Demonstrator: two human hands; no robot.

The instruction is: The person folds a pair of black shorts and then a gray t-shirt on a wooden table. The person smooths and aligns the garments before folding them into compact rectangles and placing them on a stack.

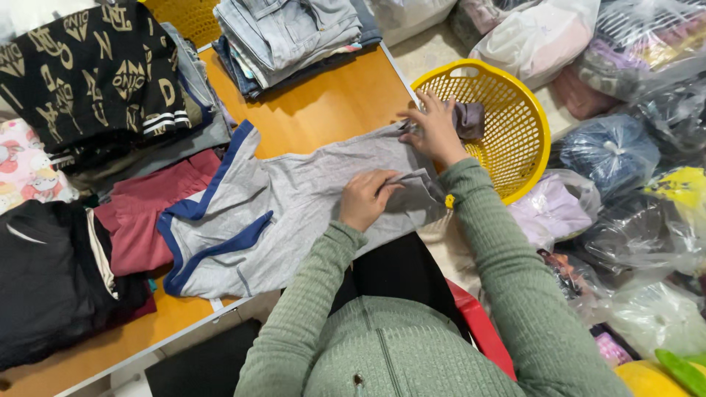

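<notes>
A grey garment with blue trim (287, 209) is lying spread flat across the wooden counter (323, 103), its blue-edged end pointing away from the person's hands. The left hand (365, 198) is pressing down on the garment's near end, its grip pinching a thin grey strip of the cloth (413, 176) between thumb and fingers. The right hand (435, 131) is resting just beyond it, fingers spread and released, flattening the garment's far corner beside the rim of a yellow basket (507, 140). A dark purple cloth (469, 119) is lying inside the basket, just beside the right fingertips. Folded jeans (290, 37) are stacked further up the counter, with a maroon garment (143, 220) and a black patterned one (92, 73) lying beyond the grey piece.
</notes>
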